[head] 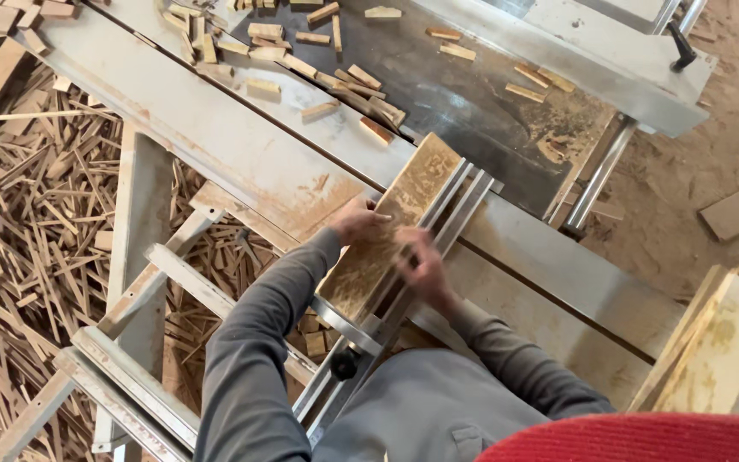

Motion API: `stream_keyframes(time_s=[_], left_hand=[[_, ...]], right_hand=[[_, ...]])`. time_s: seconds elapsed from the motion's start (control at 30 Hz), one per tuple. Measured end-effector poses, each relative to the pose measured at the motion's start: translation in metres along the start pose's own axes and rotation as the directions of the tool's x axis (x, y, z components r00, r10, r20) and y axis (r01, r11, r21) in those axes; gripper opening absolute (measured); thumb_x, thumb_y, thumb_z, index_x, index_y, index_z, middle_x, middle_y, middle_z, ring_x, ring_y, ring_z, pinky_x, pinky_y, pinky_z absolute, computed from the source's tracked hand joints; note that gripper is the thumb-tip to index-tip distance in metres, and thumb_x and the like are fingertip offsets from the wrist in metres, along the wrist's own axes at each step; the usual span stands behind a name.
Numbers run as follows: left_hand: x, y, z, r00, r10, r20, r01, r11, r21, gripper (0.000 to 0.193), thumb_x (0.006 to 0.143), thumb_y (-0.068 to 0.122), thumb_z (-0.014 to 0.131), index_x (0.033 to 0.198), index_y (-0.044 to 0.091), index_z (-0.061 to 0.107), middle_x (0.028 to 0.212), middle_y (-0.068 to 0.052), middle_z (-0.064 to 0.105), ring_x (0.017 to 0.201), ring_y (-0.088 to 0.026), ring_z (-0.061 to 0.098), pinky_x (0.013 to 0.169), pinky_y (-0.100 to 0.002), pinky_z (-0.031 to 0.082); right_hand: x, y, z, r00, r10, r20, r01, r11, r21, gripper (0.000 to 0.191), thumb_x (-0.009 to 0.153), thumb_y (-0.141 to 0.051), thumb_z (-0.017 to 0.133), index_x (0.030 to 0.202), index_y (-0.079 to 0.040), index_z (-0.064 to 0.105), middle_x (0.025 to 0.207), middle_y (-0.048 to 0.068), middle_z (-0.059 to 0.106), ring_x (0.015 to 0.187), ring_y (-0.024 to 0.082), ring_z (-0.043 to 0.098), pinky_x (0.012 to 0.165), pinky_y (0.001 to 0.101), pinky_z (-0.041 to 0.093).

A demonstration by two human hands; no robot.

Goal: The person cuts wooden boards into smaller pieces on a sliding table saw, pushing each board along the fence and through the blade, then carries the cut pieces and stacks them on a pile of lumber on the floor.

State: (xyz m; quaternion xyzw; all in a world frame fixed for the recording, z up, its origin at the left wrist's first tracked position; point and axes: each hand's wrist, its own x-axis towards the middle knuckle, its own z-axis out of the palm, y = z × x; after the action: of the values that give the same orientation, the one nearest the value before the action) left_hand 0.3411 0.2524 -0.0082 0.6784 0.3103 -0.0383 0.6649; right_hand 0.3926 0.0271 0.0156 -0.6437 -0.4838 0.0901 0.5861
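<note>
Board (391,227): lying flat on the table (215,141), against the metal fence rail (438,235); tan, rough, sawdust-speckled.
Left hand (357,221): pressing flat on board's left edge, fingers spread.
Right hand (421,261): blurred, resting at board's right edge by the rail; grip unclear.
Risk: possibly slipping on dust, skewing board, pinching fingers against rail.
Offcuts (327,81): scattering beyond board's far end.

Even, soft daylight, faint shadows; the right hand (422,267) is motion-blurred.
</note>
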Motion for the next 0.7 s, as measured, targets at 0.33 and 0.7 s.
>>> stream_keyframes(time_s=[0.33,0.7], left_hand=[[-0.068,0.105,-0.061,0.740,0.671,-0.050,-0.664,0.717,-0.214,0.049,0.094,0.023,0.081,0.134,0.001,0.062,0.120,-0.002,0.066,0.107,-0.013,0.063,0.096,-0.030,0.053],[-0.094,-0.015,-0.142,0.992,0.057,0.109,0.016,0.817,-0.576,0.077,0.090,0.029,0.075,0.155,0.001,0.044,0.144,-0.015,0.058,0.118,-0.024,0.066,0.103,-0.040,0.053]], right_hand=[[0.121,0.008,-0.020,0.933,0.296,0.203,-0.345,0.897,0.277,0.048,0.094,-0.020,0.082,0.135,0.000,0.066,0.129,0.018,0.071,0.116,0.022,0.068,0.100,0.0360,0.057],[0.187,0.004,0.013,0.749,-0.349,0.564,0.653,0.536,-0.535,0.052,0.081,0.000,0.075,0.131,-0.011,0.067,0.141,0.006,0.068,0.137,0.025,0.061,0.123,0.0461,0.040]])
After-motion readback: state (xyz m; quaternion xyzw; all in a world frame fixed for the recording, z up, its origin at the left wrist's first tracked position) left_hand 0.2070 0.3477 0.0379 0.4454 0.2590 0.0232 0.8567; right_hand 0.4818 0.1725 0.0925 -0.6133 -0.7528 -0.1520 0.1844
